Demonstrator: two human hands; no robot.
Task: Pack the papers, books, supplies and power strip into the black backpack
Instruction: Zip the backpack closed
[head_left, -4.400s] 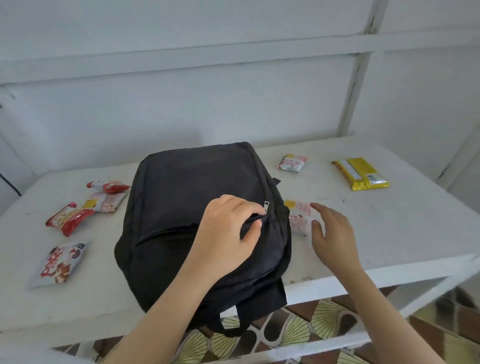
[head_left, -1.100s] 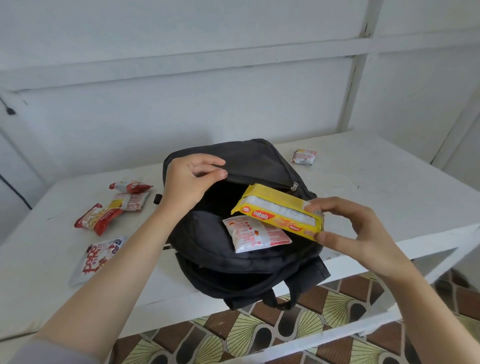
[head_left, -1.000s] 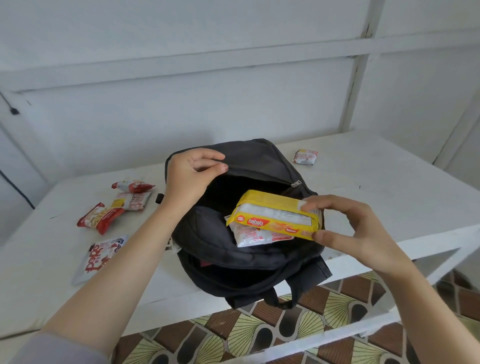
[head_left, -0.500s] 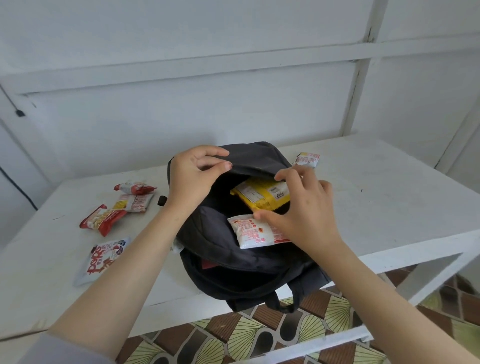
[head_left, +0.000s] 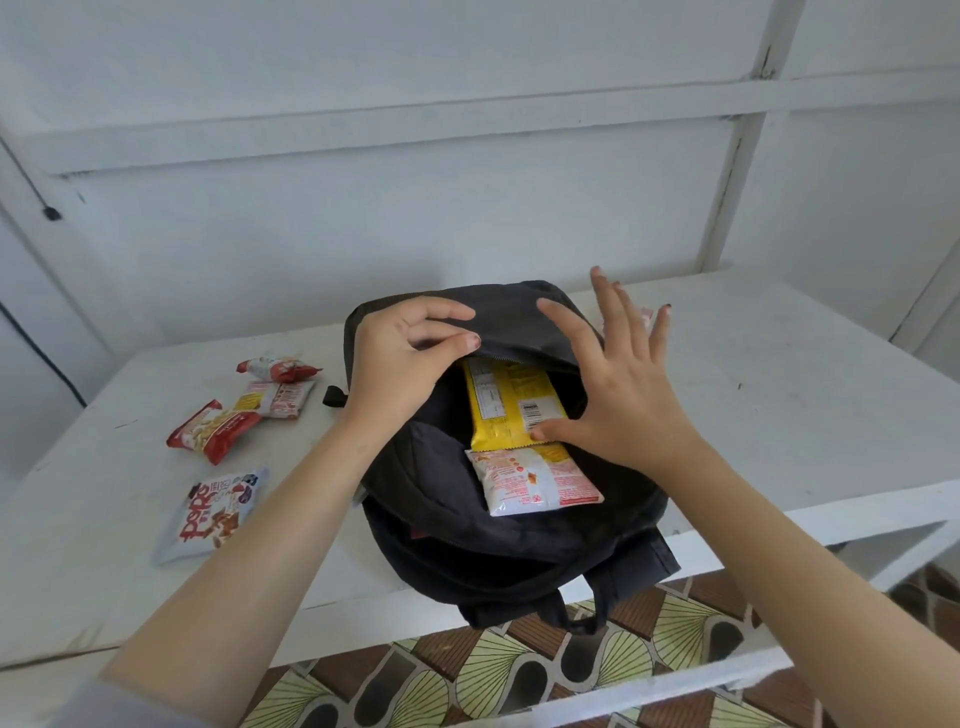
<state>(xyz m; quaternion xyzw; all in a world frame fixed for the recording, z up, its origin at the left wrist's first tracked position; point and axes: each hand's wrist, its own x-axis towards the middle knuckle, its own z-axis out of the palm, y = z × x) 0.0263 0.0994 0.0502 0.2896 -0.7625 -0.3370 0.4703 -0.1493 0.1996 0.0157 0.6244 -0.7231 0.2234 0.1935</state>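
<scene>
The black backpack (head_left: 498, 540) lies open on the white table (head_left: 779, 395), its straps hanging over the front edge. My left hand (head_left: 400, 364) pinches the upper flap and holds the opening up. A yellow packet (head_left: 506, 402) lies flat inside the opening. A white and red packet (head_left: 530, 480) rests just in front of it on the lower lip. My right hand (head_left: 618, 395) hovers over the opening with fingers spread; its thumb touches the yellow packet's near right corner.
Several snack packets lie on the table left of the bag: a red one (head_left: 213, 431), a white one with red lettering (head_left: 215, 512), two small ones (head_left: 278, 384). Another small packet (head_left: 644, 317) peeks out behind my right hand. White wall behind; patterned floor below.
My right hand has let go of the yellow packet, which now lies flat inside the bag, and has opened and lifted to the right. My left hand still holds the flap.
</scene>
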